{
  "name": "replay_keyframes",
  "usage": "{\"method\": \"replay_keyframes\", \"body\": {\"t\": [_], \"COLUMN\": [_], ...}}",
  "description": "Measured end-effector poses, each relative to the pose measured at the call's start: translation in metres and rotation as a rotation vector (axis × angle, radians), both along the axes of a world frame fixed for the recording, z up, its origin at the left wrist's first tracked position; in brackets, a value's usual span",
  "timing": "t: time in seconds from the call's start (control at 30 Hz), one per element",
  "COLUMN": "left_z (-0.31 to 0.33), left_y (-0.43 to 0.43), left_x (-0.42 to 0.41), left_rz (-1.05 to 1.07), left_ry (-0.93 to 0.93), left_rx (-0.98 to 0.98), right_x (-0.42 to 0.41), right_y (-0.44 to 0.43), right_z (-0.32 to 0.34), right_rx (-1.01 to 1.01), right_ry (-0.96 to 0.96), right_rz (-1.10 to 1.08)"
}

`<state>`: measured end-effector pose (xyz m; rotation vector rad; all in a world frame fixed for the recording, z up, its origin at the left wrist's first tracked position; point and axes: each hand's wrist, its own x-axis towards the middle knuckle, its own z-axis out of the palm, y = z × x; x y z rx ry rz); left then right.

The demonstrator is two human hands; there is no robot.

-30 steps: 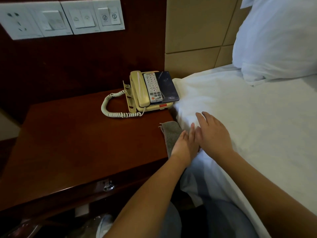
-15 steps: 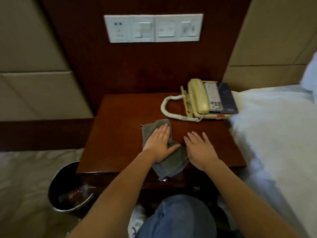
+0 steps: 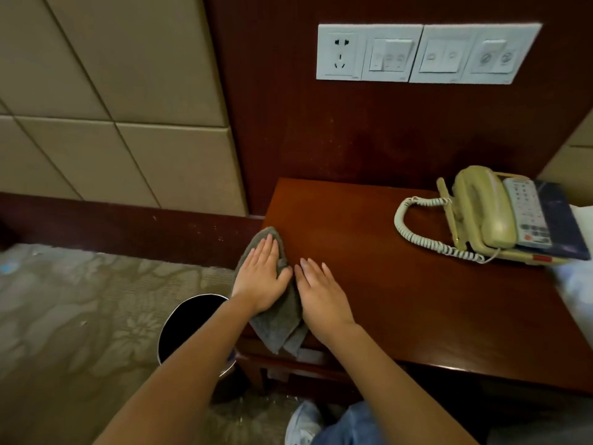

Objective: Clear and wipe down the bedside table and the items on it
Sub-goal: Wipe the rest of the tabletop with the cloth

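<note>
A dark red wooden bedside table (image 3: 401,284) fills the right half of the view. My left hand (image 3: 261,277) lies flat on a grey cloth (image 3: 279,326) at the table's left edge, fingers together, pressing it down; part of the cloth hangs over the front edge. Just to its right, my right hand (image 3: 321,293) rests flat on the bare wood, fingers spread, holding nothing. A cream corded telephone (image 3: 487,210) with a coiled cord (image 3: 417,226) sits at the back right, with a remote control (image 3: 526,213) and a dark booklet (image 3: 561,223) lying on it.
A black waste bin (image 3: 183,326) stands on the patterned carpet left of the table, under my left forearm. White socket and switch plates (image 3: 426,53) are on the wooden wall panel above. White bedding (image 3: 577,284) touches the table's right side. My shoe and jeans show below.
Both hands moved together leftward across the tabletop, from the bed side to the left edge, dragging the grey cloth under my left hand. The view swung left with them.
</note>
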<state>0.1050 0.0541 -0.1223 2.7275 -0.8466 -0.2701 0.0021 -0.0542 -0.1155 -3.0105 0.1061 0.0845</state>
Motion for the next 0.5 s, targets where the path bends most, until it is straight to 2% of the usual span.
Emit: {"method": "replay_keyframes", "body": {"t": [0.07, 0.17, 0.27, 0.5], "left_z": [-0.002, -0.009, -0.008, -0.005], "left_y": [-0.001, -0.014, -0.039, -0.119], "left_x": [0.014, 0.028, 0.043, 0.096], "left_rz": [0.094, 0.121, 0.137, 0.09], "left_ry": [0.068, -0.057, -0.135, -0.209], "left_rx": [-0.066, 0.051, 0.088, 0.119], "right_x": [0.008, 0.028, 0.054, 0.123], "right_y": [-0.005, -0.02, -0.041, -0.105], "right_z": [0.004, 0.012, 0.015, 0.013], "right_rx": [-0.071, -0.171, -0.248, -0.471], "right_ry": [0.013, 0.038, 0.057, 0.051], "right_rz": [-0.001, -0.078, -0.164, -0.322]}}
